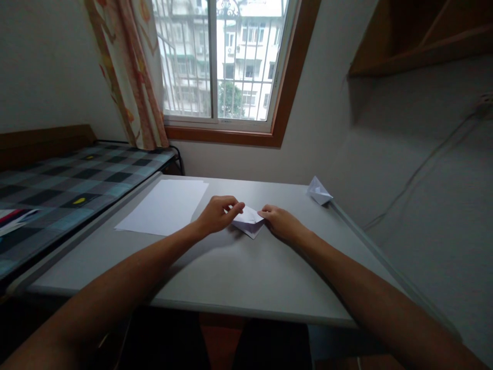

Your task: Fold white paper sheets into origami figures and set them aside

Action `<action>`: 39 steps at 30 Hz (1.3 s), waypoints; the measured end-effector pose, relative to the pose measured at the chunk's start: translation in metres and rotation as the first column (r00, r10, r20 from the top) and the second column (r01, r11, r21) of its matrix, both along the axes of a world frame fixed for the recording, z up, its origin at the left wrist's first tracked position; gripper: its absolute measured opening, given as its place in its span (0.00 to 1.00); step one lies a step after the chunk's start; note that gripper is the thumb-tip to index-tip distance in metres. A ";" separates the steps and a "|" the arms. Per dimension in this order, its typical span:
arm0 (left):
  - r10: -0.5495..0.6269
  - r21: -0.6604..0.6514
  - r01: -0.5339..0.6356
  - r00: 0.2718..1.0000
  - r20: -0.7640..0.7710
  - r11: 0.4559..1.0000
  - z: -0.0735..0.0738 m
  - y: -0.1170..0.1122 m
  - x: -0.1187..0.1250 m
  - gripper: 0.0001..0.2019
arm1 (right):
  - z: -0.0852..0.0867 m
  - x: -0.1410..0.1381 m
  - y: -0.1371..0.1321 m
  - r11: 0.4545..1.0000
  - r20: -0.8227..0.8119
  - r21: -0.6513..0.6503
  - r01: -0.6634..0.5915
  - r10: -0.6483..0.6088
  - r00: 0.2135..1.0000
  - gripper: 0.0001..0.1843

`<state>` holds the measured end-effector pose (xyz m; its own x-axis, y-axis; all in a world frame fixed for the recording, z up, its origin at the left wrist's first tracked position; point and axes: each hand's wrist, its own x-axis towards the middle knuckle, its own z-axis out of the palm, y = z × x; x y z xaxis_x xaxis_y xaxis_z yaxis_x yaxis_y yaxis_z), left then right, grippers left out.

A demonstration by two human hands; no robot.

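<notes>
You have the folded white paper (pixel 248 226) between your two hands, over the white table (pixel 246 280). Its right corner sits between the thumb and fingers of your right hand (pixel 278 221), pinched narrow. Your left hand (pixel 222 213) is at its left side, thumb and forefinger curved near each other over the edge; whether they grip it, you cannot tell from this view. The sheets of white paper (pixel 164 205) lie left of your left hand.

Daylit window (pixel 248 67) beside patterned curtain (pixel 139 87), checked bed (pixel 111 164), pale wall (pixel 327 113).
</notes>
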<state>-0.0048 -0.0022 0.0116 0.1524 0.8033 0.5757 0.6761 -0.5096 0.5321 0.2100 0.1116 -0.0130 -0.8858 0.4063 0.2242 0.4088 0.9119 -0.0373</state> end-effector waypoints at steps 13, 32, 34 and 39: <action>-0.222 -0.201 0.143 0.861 -0.457 0.969 -0.043 0.016 -0.003 0.20 | 0.000 0.004 -0.001 0.980 -0.138 -0.200 0.019 -0.047 0.989 0.15; 0.297 -0.338 -0.188 0.904 0.308 0.922 -0.045 0.025 -0.001 0.58 | -0.004 -0.008 0.010 0.450 -0.464 -0.868 -0.208 -0.590 0.661 0.18; 0.275 -0.412 -0.024 0.781 0.561 0.911 -0.043 0.027 0.000 0.56 | -0.005 -0.011 0.011 0.413 -0.500 -0.864 -0.289 -0.628 0.597 0.21; 0.167 -0.415 0.303 0.599 0.783 0.858 -0.036 0.027 0.005 0.28 | -0.008 -0.017 0.011 0.382 -0.537 -0.841 -0.383 -0.675 0.505 0.24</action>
